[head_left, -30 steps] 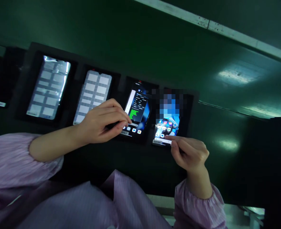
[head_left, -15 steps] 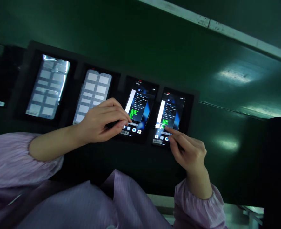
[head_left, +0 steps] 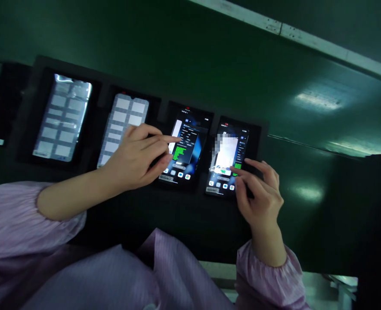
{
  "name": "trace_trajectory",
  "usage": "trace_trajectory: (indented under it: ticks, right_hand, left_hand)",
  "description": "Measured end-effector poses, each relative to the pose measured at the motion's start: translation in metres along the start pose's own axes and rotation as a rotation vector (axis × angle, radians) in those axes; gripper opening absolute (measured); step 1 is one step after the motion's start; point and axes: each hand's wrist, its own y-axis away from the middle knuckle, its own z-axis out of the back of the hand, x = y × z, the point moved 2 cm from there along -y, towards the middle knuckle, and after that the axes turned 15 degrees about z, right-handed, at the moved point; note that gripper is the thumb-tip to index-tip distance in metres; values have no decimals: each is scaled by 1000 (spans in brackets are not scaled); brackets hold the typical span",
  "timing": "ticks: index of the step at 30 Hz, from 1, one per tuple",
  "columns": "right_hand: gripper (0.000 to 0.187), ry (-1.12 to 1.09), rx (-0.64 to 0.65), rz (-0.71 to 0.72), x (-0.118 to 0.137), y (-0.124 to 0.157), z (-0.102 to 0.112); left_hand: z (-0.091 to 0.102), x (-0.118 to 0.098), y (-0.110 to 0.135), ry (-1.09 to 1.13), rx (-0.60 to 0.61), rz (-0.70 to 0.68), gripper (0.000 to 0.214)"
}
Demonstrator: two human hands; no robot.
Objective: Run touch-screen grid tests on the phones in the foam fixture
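Your left hand (head_left: 134,161) stretches its index finger (head_left: 167,139) across the third phone (head_left: 190,148), the other fingers loosely curled. Your right hand (head_left: 261,202) has its fingers (head_left: 258,165) spread, one tip on the fourth phone (head_left: 242,146). Both phones sit in a black tray (head_left: 100,84).

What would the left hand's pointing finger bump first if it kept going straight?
The glowing glass screen of the black smartphone, just past the pointing finger of the left hand. It may already be touching, since depth is hard to tell.
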Motion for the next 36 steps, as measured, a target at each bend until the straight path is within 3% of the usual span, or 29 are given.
trace_trajectory:
  ticks: [3,6,10,16,24,32,36]
  right_hand:
    - [16,17,-81,-74,-3,4,1]
    - [13,-82,-32,-1,-2,3,0]
    - [14,-129,52,43,0,3,-4]
    - [17,-39,-77,-101,-3,4,-2]
    - [4,-165,82,74,1,-2,-1]
    - [2,-147,107,53,-1,2,-3]
    - [2,-158,45,58,-1,3,-2]
  left_hand:
    - [-1,-5,1,20,28,-101,19]
    - [1,-7,2,95,54,-165,13]
    - [4,-3,0,87,35,-99,13]
    - [-2,-9,-3,50,81,-125,15]
    - [-6,-11,-1,125,64,-130,14]
    - [-5,-11,0,131,96,-165,17]
    - [-6,-12,-1,96,86,-130,22]
